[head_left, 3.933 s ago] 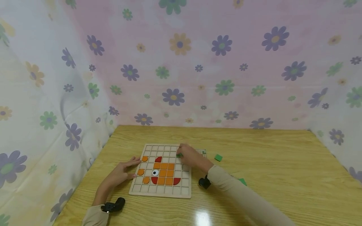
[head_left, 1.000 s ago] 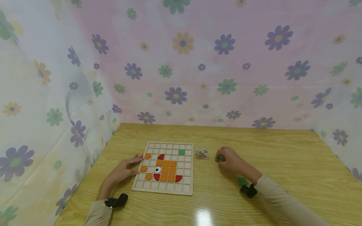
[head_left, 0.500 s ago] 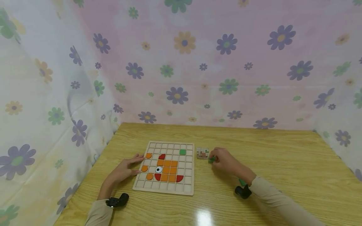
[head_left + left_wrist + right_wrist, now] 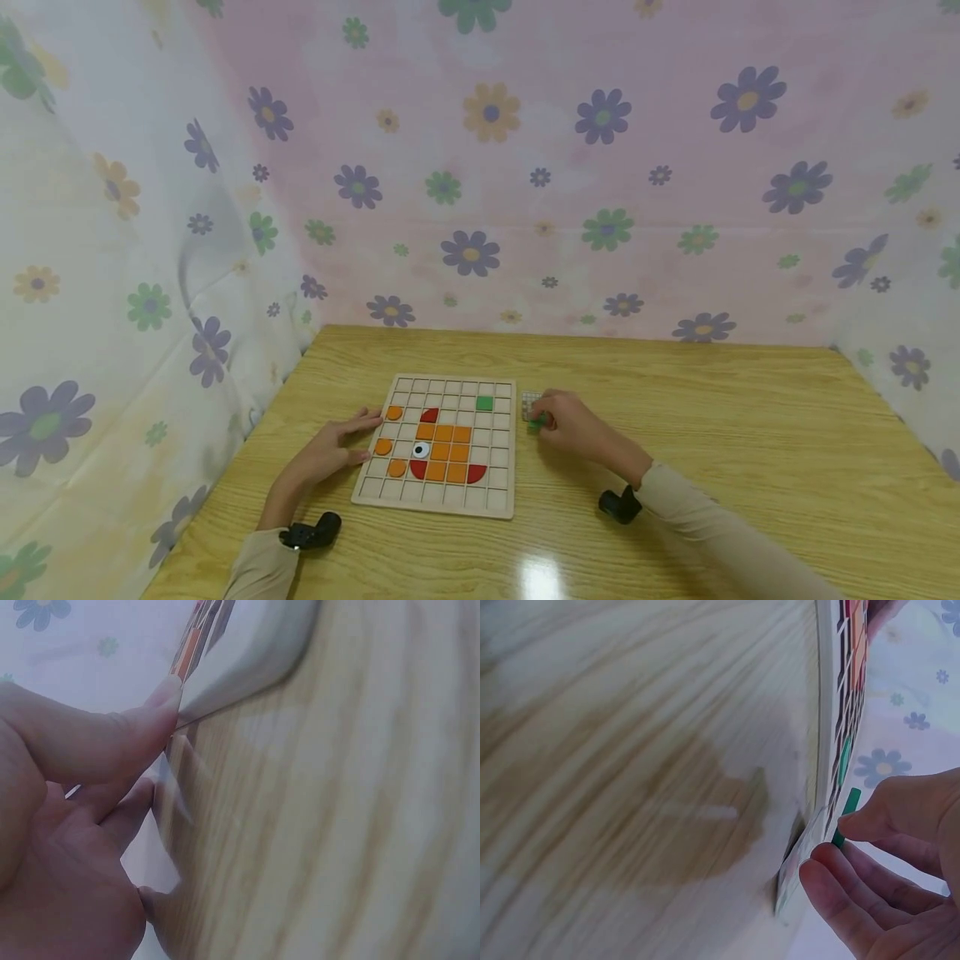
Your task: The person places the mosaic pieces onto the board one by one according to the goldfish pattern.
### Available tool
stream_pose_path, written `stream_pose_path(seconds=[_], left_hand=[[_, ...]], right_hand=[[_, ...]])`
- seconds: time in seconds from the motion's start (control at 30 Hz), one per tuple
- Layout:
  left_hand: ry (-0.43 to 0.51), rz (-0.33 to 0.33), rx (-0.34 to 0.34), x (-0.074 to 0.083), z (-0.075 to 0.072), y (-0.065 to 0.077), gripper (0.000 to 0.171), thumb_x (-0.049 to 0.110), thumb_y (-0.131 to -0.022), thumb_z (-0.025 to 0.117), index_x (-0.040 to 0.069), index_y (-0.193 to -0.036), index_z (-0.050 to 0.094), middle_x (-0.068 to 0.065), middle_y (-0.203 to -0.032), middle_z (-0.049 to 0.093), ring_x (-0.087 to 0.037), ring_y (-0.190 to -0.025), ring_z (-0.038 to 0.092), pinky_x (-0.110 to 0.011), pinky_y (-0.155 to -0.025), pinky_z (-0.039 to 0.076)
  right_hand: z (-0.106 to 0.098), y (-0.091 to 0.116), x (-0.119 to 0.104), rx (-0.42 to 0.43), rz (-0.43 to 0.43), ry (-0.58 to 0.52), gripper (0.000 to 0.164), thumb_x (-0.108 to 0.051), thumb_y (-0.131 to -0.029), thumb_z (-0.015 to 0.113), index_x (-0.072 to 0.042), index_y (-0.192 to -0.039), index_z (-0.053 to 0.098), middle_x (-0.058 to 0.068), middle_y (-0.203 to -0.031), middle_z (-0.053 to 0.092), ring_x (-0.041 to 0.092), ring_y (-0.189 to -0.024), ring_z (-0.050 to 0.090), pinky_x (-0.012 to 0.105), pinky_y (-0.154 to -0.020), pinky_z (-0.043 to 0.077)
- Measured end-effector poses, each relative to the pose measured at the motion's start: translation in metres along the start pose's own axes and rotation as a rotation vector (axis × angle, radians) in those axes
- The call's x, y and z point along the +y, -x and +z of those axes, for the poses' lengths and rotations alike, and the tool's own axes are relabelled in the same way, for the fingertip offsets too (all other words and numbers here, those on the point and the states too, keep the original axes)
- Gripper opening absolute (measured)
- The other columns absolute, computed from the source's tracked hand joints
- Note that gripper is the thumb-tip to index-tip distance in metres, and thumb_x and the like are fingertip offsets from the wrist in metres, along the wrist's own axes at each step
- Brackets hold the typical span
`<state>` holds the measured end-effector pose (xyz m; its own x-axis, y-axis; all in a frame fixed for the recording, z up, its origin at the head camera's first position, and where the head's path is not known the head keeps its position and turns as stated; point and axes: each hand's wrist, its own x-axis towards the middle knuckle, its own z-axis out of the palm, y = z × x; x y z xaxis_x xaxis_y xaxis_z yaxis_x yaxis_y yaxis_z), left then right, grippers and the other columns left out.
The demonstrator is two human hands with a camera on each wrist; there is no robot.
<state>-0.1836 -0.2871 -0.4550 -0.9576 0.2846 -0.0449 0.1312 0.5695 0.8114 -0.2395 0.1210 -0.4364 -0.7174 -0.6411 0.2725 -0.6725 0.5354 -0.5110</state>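
My left hand (image 4: 327, 454) rests with fairly straight fingers against the left edge of a wooden grid board (image 4: 497, 500); in the left wrist view its thumb (image 4: 169, 694) touches the board's side. Between thumb and fingers, my right hand (image 4: 576, 425) pinches a green square tile (image 4: 853, 801), just right of the board and above a small gridded picture card (image 4: 528, 402), which it partly covers. On the board lie orange square tiles (image 4: 442, 452), several red quarter-round tiles (image 4: 476, 474), an eye tile (image 4: 422, 450), orange discs (image 4: 383, 447) and one green square (image 4: 484, 403).
The board lies on a wood-grain table (image 4: 712, 400). Flower-print cloth (image 4: 525, 275) hangs behind the table and at both sides. Black cameras (image 4: 619, 505) are strapped to both wrists.
My right hand set a green square on the board's upper right, then took another green tile from the table and carried it left to the card. My left hand stayed at the board's edge.
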Motion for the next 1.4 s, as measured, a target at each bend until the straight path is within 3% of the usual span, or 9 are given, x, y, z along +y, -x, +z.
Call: stream_pose_path(seconds=[0.47,0.93,1.23,1.4], left_hand=[[-0.015,-0.019,0.006,0.001,-0.002,-0.002,0.057,0.004,-0.083,0.069,0.007,-0.137,0.052,-0.01,-0.149,0.035,-0.033,-0.142,0.015,-0.058,-0.109,0.015],[-0.006,-0.002,-0.001,0.002,0.0,-0.002,0.056,0.005,-0.083,0.069,0.006,-0.136,0.052,-0.01,-0.149,0.035,-0.033,-0.142,0.014,-0.058,-0.109,0.018],[-0.011,-0.02,0.005,0.003,0.002,-0.002,0.056,0.004,-0.083,0.069,0.005,-0.136,0.052,-0.01,-0.149,0.035,-0.033,-0.142,0.014,-0.058,-0.109,0.015],[-0.009,-0.01,0.005,0.001,0.002,0.0,0.056,0.002,-0.083,0.068,0.003,-0.136,0.051,-0.01,-0.149,0.035,-0.034,-0.142,0.013,-0.058,-0.109,0.015]], right_hand=[[0.012,-0.025,-0.017,-0.02,-0.015,-0.045,0.022,0.009,-0.076,0.057,-0.001,-0.09,0.071,0.005,-0.083,0.061,0.009,-0.062,0.042,0.022,-0.055,0.038],[0.031,-0.046,-0.027,-0.048,-0.014,-0.053,0.024,0.009,-0.077,0.055,-0.002,-0.09,0.072,0.007,-0.087,0.063,0.013,-0.07,0.052,0.026,-0.065,0.046],[0.045,-0.052,-0.033,-0.062,0.003,-0.012,0.028,0.011,-0.076,0.052,-0.001,-0.091,0.073,0.008,-0.089,0.06,0.015,-0.074,0.05,0.024,-0.056,0.034],[0.048,-0.053,-0.034,-0.052,-0.016,-0.017,0.031,0.014,-0.077,0.05,0.0,-0.092,0.073,0.009,-0.089,0.06,0.019,-0.079,0.054,0.024,-0.059,0.04]])
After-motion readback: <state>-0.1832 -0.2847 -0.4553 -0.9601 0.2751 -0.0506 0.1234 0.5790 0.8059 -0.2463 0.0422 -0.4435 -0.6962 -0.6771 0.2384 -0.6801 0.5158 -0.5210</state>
